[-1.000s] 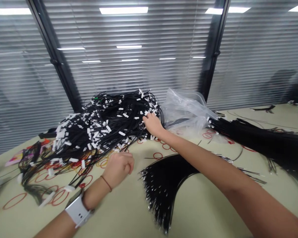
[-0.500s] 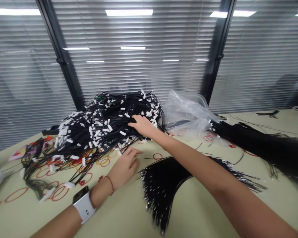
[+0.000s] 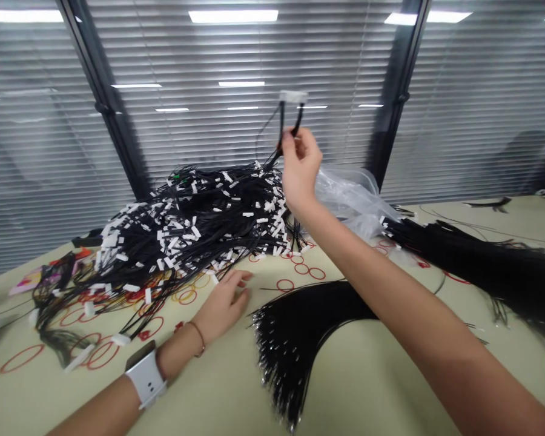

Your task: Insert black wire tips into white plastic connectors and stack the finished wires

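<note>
Raised above the table, my right hand (image 3: 301,166) pinches the black wires of a wire harness (image 3: 282,121), just below its white connector (image 3: 293,97). Its wires trail down toward a large heap of black wire harnesses (image 3: 209,212) with many white connectors. My left hand (image 3: 222,309) rests low over the table in front of that heap, fingers loosely stretched and holding nothing. Beside it on the right, a curved bundle of black wires (image 3: 295,339) with shiny tips lies on the table (image 3: 367,381), partly hidden under my right forearm.
A clear plastic bag (image 3: 349,194) lies right of the heap. A thick bundle of black wires (image 3: 481,260) runs along the right side. Red rubber bands (image 3: 317,274) are scattered over the table. Behind stands glass with blinds (image 3: 236,54).
My right hand has risen from the heap, now with a wire harness in its fingers. My left hand has stayed nearly in place.
</note>
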A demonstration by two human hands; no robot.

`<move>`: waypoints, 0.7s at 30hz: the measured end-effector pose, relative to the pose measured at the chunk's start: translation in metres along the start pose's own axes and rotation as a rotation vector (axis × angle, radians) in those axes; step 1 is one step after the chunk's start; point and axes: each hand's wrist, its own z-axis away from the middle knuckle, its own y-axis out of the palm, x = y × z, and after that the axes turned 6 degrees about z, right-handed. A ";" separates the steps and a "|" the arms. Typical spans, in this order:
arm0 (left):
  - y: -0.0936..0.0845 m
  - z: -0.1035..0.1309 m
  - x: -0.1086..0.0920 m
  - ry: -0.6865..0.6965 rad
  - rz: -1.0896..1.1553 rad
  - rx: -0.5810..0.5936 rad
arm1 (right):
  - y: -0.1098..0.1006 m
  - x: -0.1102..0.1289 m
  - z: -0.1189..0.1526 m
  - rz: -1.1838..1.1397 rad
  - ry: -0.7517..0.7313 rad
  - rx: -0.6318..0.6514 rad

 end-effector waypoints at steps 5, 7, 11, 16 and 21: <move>0.003 -0.001 0.006 -0.035 0.046 -0.009 | -0.019 -0.002 -0.005 -0.191 0.127 -0.249; 0.003 0.000 0.007 -0.047 0.063 -0.011 | -0.019 -0.007 0.002 -0.236 0.109 -0.189; 0.005 0.000 0.009 -0.064 0.092 -0.011 | -0.017 -0.021 0.016 -0.262 0.111 0.177; 0.006 0.001 0.013 -0.070 0.128 -0.016 | -0.036 -0.035 -0.011 -0.277 0.264 -0.280; 0.008 -0.001 0.013 -0.077 0.192 -0.017 | -0.081 -0.046 -0.056 -0.187 0.202 -0.413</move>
